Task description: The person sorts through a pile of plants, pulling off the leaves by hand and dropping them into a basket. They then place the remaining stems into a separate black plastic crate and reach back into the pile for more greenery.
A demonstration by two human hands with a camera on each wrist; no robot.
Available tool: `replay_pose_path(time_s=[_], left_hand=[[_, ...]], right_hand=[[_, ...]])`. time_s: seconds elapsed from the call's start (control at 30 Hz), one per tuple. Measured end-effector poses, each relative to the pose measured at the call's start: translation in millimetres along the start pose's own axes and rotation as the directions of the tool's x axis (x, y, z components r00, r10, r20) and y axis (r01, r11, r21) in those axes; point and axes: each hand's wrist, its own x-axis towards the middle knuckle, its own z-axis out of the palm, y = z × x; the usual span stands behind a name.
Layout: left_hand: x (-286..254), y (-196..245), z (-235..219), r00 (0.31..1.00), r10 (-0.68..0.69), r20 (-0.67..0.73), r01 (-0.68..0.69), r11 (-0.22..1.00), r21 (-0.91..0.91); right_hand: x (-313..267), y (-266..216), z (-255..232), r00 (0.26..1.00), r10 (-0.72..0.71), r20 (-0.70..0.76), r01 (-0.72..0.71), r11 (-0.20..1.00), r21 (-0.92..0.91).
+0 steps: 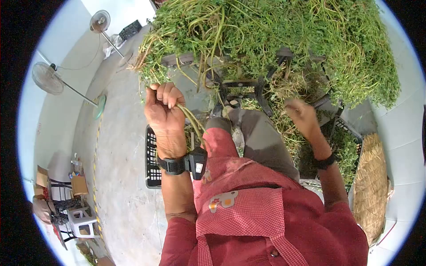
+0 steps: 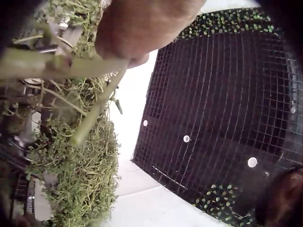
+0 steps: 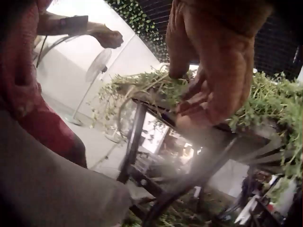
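My left hand (image 1: 165, 105) is raised at the left of the head view, its fingers curled round a few thick green stems (image 1: 191, 117). The stems' bare ends trail back over the wrist; one cut end shows close up in the left wrist view. Beyond that hand lies a large heap of leafy green plants (image 1: 275, 33) on a dark-framed table. My right hand (image 1: 303, 117), blurred, hovers in front of the heap's near edge. In the right wrist view its fingers are loosely bent, with nothing visible between them.
Loose trimmings (image 1: 286, 91) lie below the table, by its dark legs (image 1: 265, 99). Black plastic crates stand on both sides of my legs, one crate (image 1: 153, 170) at the left. A straw mat (image 1: 372, 177) is at the right. Two standing fans and a white stool (image 1: 82, 221) stand farther left.
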Motion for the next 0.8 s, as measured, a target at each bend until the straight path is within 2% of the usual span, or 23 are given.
replay_pose_path(time_s=[0.07, 0.13, 0.17, 0.23, 0.3, 0.37, 0.4, 0.47, 0.6, 0.63, 0.67, 0.7, 0.77, 0.8], left_hand=[[3, -2, -6, 1.000, 0.000, -0.024, 0.000, 1.000, -0.019], [3, 1, -6, 0.998, -0.027, -0.060, 0.023, 0.998, -0.065], [4, 3, -3, 0.998, -0.024, -0.065, 0.020, 0.998, -0.061], [4, 12, 3, 0.996, 0.058, -0.070, -0.061, 0.998, -0.034], [3, 29, 5, 0.997, 0.065, -0.040, -0.065, 0.998, -0.003], [0, 44, 6, 0.994, 0.013, 0.105, -0.011, 1.000, -0.023], [-2, 49, 9, 0.996, 0.060, 0.061, -0.060, 0.998, -0.007], [-6, 59, 7, 0.995, 0.090, 0.050, -0.090, 0.996, -0.004], [-10, 77, 1, 0.988, 0.157, -0.013, -0.156, 0.988, 0.019], [-14, 81, 1, 0.987, 0.162, -0.017, -0.161, 0.987, 0.019], [-18, 85, 2, 0.982, 0.190, -0.003, -0.189, 0.975, 0.120], [-19, 86, 5, 0.976, 0.215, 0.025, -0.215, 0.953, 0.211], [-25, 89, 15, 0.949, 0.299, 0.099, -0.305, 0.796, 0.523], [-28, 92, 19, 0.941, 0.314, 0.128, -0.326, 0.734, 0.596]], right_hand=[[-9, -14, 22, 0.981, -0.006, 0.192, -0.026, 0.986, 0.166], [-15, -28, 42, 0.942, -0.015, 0.337, -0.058, 0.977, 0.205], [-17, -36, 50, 0.940, -0.014, 0.341, -0.061, 0.976, 0.210], [-20, -47, 61, 0.901, -0.172, 0.399, 0.084, 0.970, 0.228], [-25, -43, 72, 0.896, -0.167, 0.410, 0.062, 0.964, 0.259], [-28, -41, 74, 0.901, -0.151, 0.406, 0.075, 0.978, 0.195], [-31, -36, 77, 0.898, -0.158, 0.410, 0.081, 0.977, 0.199], [-37, -19, 87, 0.869, -0.079, 0.489, -0.065, 0.961, 0.270], [-48, 2, 101, 0.874, -0.076, 0.481, -0.034, 0.976, 0.216], [-50, 0, 100, 0.880, 0.014, 0.474, -0.142, 0.961, 0.236], [-51, 0, 99, 0.879, 0.104, 0.465, -0.245, 0.935, 0.254], [-50, 7, 101, 0.884, 0.100, 0.457, -0.234, 0.940, 0.248], [-54, 27, 108, 0.895, 0.028, 0.445, -0.104, 0.983, 0.149], [-55, 14, 102, 0.909, 0.033, 0.416, -0.106, 0.983, 0.152]])
